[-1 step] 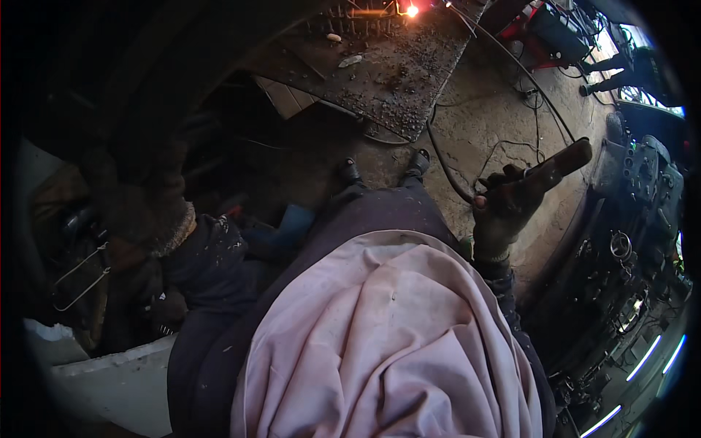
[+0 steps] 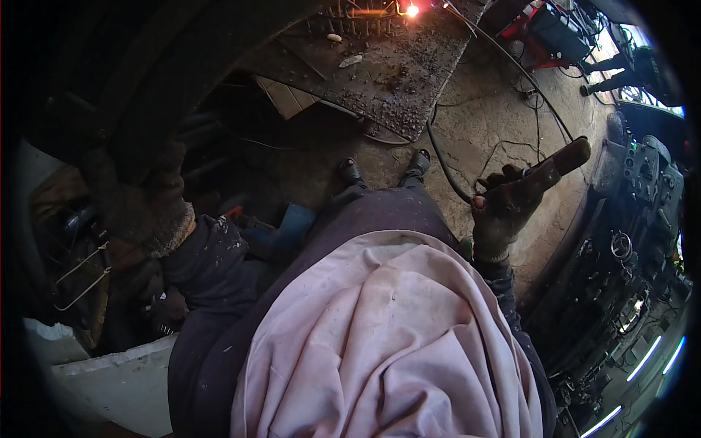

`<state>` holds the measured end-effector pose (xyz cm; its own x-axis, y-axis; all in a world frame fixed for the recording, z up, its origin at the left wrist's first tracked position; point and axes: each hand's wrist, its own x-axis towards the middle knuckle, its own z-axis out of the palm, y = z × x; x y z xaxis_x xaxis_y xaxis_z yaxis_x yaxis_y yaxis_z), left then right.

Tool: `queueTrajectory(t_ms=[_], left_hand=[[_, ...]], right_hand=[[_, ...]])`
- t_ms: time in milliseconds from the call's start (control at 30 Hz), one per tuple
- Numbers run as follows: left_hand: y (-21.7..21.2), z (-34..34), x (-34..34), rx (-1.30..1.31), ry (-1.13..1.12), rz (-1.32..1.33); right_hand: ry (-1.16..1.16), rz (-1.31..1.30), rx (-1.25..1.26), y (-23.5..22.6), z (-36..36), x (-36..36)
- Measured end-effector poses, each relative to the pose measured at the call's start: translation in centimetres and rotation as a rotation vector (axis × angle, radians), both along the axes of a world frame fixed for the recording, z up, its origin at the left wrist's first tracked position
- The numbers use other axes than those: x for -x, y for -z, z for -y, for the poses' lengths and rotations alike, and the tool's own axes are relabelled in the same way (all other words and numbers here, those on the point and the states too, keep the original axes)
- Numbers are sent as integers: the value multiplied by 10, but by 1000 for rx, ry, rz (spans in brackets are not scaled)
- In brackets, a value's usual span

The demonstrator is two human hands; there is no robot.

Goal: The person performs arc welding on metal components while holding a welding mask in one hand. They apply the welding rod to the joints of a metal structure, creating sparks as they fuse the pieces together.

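My right hand [image 2: 504,212], in a dark, dirty glove, is closed round a welding electrode holder [image 2: 561,162] with a dark handle. A thin curved rod [image 2: 522,69] runs from it up toward a bright glow [image 2: 412,11] at the table's far edge. A black cable [image 2: 445,157] comes away from the back of the hand. At the left, my left hand [image 2: 146,215] is gloved, with a fuzzy cuff. Its fingers look wrapped round something dark below a large black curved shape [image 2: 175,66]; shadow hides what it is.
A rusty metal table [image 2: 380,80] strewn with small dark bits stands ahead. Past it is a red and black machine [image 2: 551,36] with cables on the floor. Dark machinery [image 2: 642,190] lines the right; a pale panel [image 2: 120,387] is at lower left. Another person [image 2: 635,73] stands far right.
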<state>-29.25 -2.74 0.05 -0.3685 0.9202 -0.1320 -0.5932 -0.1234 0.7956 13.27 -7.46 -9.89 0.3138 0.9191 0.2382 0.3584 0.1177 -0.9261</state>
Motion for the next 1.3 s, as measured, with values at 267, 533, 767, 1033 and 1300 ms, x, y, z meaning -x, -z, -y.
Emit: queueTrajectory(t_ms=[267,533,767,1033,1300], left_hand=[[-3,-1,-18,69,-101,-78],[7,10,6,69,33,-107],[2,6,-13,-64,108,-52],[-3,-2,-15,-138,348,133],[-1,-3,-19,-174,174,61]], right_hand=[[38,-87,75,1,3,14],[0,-21,105,2,0,11],[-3,5,130,0,-3,13],[-18,-5,105,6,-4,8],[-87,-1,94,9,-2,6]])
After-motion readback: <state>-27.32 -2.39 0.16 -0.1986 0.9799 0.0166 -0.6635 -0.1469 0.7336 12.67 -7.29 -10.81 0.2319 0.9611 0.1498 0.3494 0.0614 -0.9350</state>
